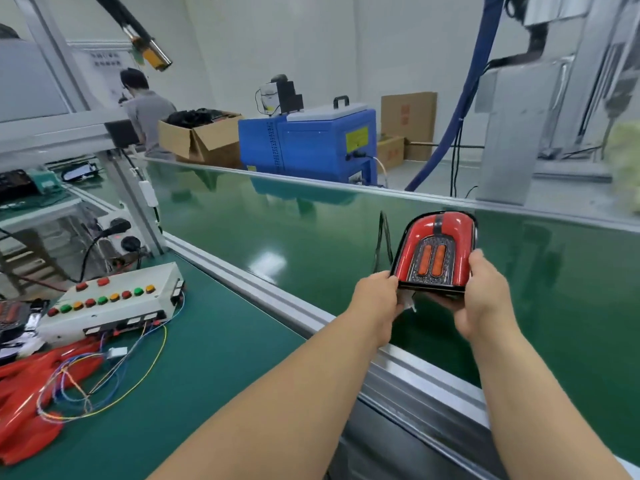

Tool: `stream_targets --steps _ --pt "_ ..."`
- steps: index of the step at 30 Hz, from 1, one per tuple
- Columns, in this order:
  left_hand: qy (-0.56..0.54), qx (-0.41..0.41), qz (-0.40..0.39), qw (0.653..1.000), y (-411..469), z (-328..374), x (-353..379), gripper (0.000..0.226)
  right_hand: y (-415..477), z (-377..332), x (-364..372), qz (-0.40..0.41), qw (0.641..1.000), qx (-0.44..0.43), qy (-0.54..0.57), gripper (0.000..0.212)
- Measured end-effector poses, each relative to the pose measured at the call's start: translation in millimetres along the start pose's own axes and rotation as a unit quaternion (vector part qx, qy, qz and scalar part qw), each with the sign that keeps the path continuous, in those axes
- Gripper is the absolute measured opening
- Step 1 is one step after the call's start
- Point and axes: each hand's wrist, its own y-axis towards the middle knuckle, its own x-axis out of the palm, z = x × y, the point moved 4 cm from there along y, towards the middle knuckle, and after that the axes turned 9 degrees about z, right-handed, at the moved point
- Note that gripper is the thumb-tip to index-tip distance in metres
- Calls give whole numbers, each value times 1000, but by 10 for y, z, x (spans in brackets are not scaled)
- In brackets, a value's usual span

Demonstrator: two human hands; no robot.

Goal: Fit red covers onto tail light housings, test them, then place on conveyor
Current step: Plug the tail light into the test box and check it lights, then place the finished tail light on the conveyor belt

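Note:
Both my hands hold one assembled tail light [435,252] out over the green conveyor belt [277,230]. It has a red cover with two orange bars in a dark middle panel, set in a black housing. My left hand [375,301] grips its lower left corner, where a small white connector hangs down. My right hand [485,299] grips the lower right edge, thumb on the red cover. Thin black wires trail from the light toward the belt on its left. Loose red covers [31,403] lie at the near left of the bench.
A white test box [110,303] with red, green and yellow buttons sits on the green bench mat, with coloured wires [114,379] looping from it. An aluminium rail [263,289] divides bench from belt. Beyond the belt stand a blue machine [308,143], cardboard boxes and a person.

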Motion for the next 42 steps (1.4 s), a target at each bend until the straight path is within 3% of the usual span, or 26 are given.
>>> stream_targets --steps 7,13,16,24,27,29,31,36,38,42 --pt "125 39 16 991 39 -6 66 28 134 131 -106 81 994 64 -37 31" --pt "247 78 0 966 -36 29 103 50 147 92 -200 168 974 -37 -147 31" --pt "272 81 4 959 -36 49 89 52 137 80 -200 181 970 -30 -157 37" --pt "260 85 11 962 -107 34 -62 62 186 65 -228 198 959 -72 -190 61" --pt "219 83 35 972 -169 10 -255 58 73 -54 -254 231 939 -162 -195 63" --pt "177 87 58 979 -210 6 -428 36 -38 -134 -258 242 922 -241 -185 66" --pt "124 91 90 984 -295 28 -630 15 -154 -192 -211 225 909 -310 -166 66" --pt "3 103 139 985 -634 54 -1213 16 -552 -333 149 118 849 -499 -130 41" --pt "-20 109 158 981 -835 19 -1512 19 -738 -296 334 61 868 -483 -97 33" --pt "-78 111 237 962 -1209 -137 -2178 22 -1334 41 863 -130 909 -390 -76 34"
